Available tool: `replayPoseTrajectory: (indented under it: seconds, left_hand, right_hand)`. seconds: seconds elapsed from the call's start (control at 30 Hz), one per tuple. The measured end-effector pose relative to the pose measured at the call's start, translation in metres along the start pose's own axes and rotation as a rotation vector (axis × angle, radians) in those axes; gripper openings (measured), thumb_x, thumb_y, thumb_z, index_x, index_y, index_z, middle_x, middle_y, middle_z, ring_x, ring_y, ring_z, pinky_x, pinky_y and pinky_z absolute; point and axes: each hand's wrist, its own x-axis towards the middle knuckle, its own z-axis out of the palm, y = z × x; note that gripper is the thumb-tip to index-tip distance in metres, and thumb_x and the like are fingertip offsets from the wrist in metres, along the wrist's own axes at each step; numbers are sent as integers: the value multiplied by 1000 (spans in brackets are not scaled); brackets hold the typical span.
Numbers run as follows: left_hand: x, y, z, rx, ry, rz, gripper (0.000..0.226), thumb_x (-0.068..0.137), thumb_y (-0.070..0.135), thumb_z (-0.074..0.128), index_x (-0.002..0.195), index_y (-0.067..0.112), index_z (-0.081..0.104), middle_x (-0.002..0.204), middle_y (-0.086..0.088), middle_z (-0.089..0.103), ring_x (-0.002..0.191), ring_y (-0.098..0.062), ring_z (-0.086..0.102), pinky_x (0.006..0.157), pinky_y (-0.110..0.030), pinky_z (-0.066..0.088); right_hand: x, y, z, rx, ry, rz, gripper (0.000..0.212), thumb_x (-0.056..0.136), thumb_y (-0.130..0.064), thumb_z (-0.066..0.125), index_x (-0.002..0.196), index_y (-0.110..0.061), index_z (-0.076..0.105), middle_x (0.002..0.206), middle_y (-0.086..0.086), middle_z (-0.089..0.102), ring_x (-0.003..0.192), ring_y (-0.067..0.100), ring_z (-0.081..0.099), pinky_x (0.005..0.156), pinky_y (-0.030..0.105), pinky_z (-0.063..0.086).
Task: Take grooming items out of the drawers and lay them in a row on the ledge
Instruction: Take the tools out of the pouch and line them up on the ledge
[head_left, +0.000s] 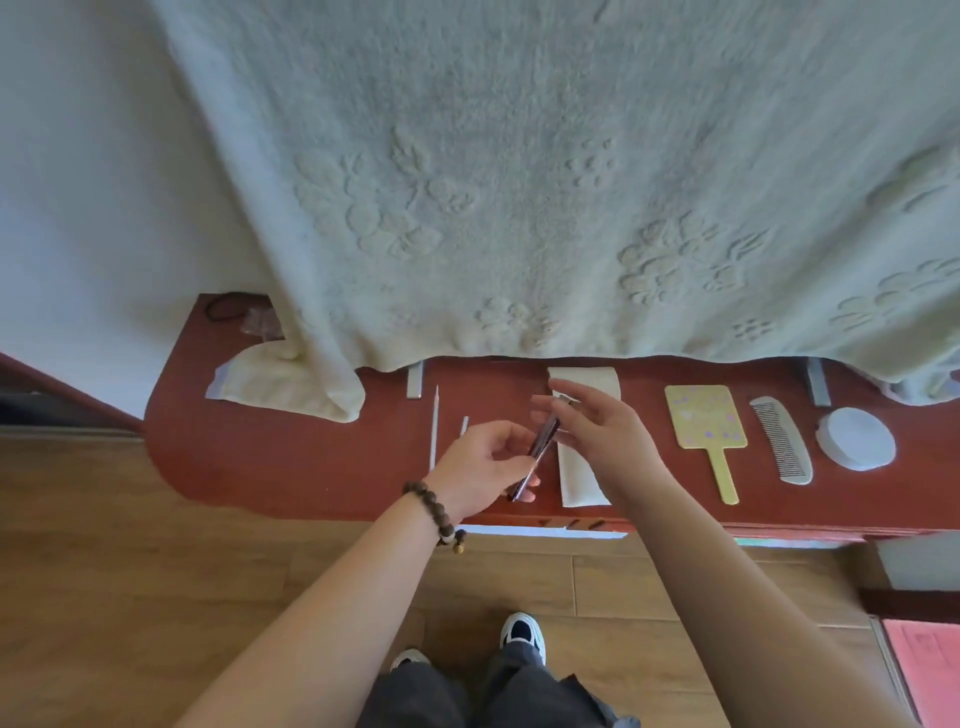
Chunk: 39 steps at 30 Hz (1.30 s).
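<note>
Our left hand (480, 462) grips a dark tube (537, 452) above the ledge (291, 462); our right hand (597, 431) hovers with fingers spread. Mirror (706, 421), comb (784, 441) and a round tin (857, 439) already lie in the row, so we judge the task well along, the tube not yet laid

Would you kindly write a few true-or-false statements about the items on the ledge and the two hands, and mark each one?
1. The left hand holds a dark slim tube. True.
2. The comb lies between the mirror and the round white case. True.
3. The mirror's handle points toward the wall. False: it points toward the ledge's front edge.
4. The right hand grips the comb. False: it hovers open near the tube's far end.
5. A white stick lies left of the hands. True.
</note>
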Motion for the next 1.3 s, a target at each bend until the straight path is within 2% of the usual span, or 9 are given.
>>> replayPoseTrajectory:
  seconds: [0.23, 0.43, 0.57, 0.67, 0.83, 0.93, 1.07, 1.17, 1.3]
  left_hand:
    - [-20, 4, -25, 24, 5, -3, 16, 88, 9, 65, 103, 3, 69, 94, -15, 72, 80, -20, 73, 73, -31, 60]
    - [-20, -1, -24, 152, 101, 24, 8, 86, 12, 68, 94, 12, 70, 84, -9, 74, 77, -17, 73, 79, -35, 60]
    - [-10, 0, -24, 424, 90, 64, 9, 84, 20, 69, 92, 15, 70, 80, -1, 73, 77, -12, 70, 76, -28, 56]
    - [-17, -22, -27, 625, 31, -11, 9, 82, 25, 69, 85, 16, 69, 79, -1, 71, 76, -14, 69, 71, -27, 55]
    - [-9, -38, -31, 411, 258, -75, 14, 80, 31, 72, 87, 18, 71, 83, 5, 72, 83, -11, 69, 82, -39, 57]
    - [12, -29, -19, 353, 340, -65, 20, 79, 34, 73, 90, 18, 70, 84, 5, 68, 83, -17, 68, 77, -42, 58]
    - [34, -16, -12, 567, 407, -46, 29, 85, 35, 66, 82, 6, 68, 79, -5, 66, 77, -20, 62, 71, -29, 50]
    - [47, -14, -10, 615, 456, -83, 28, 84, 35, 67, 70, 13, 58, 75, 0, 59, 71, -15, 52, 64, -22, 36]
    - [60, -20, -4, 640, 427, -164, 23, 84, 22, 68, 69, 15, 51, 83, -7, 67, 82, -22, 64, 69, -27, 48]
  right_hand:
    - [-3, -6, 20, 8, -106, -5, 16, 90, 0, 59, 104, 3, 63, 95, 18, 72, 88, 29, 72, 78, 35, 59]
    - [1, 0, 29, 15, -15, -2, 10, 87, 2, 62, 95, 5, 65, 86, 23, 71, 81, 31, 72, 69, 32, 60]
    - [8, 2, 23, 103, 79, -12, 7, 89, 2, 59, 93, 4, 64, 79, 17, 72, 74, 23, 72, 67, 30, 59]
    - [27, -12, -9, 178, 232, -82, 5, 90, -1, 58, 90, -1, 63, 69, 8, 70, 71, 19, 70, 71, 29, 58]
    - [41, -17, -25, -24, 135, -28, 6, 86, -5, 66, 92, -4, 67, 79, 13, 69, 79, 26, 71, 76, 32, 59]
    - [42, -1, -6, -146, 123, 9, 13, 84, -5, 68, 97, -9, 68, 83, 16, 68, 72, 24, 70, 67, 29, 60]
    - [46, 20, 8, -343, 162, 42, 14, 82, -13, 71, 94, -15, 65, 82, 14, 67, 64, 19, 67, 63, 29, 60]
    - [51, 30, 17, -429, 143, 47, 14, 84, -10, 69, 97, -11, 66, 80, 7, 64, 66, 20, 66, 68, 34, 61]
    - [63, 39, 23, -580, 89, 62, 22, 85, -9, 66, 107, -14, 64, 83, 2, 62, 76, 23, 67, 79, 39, 57]
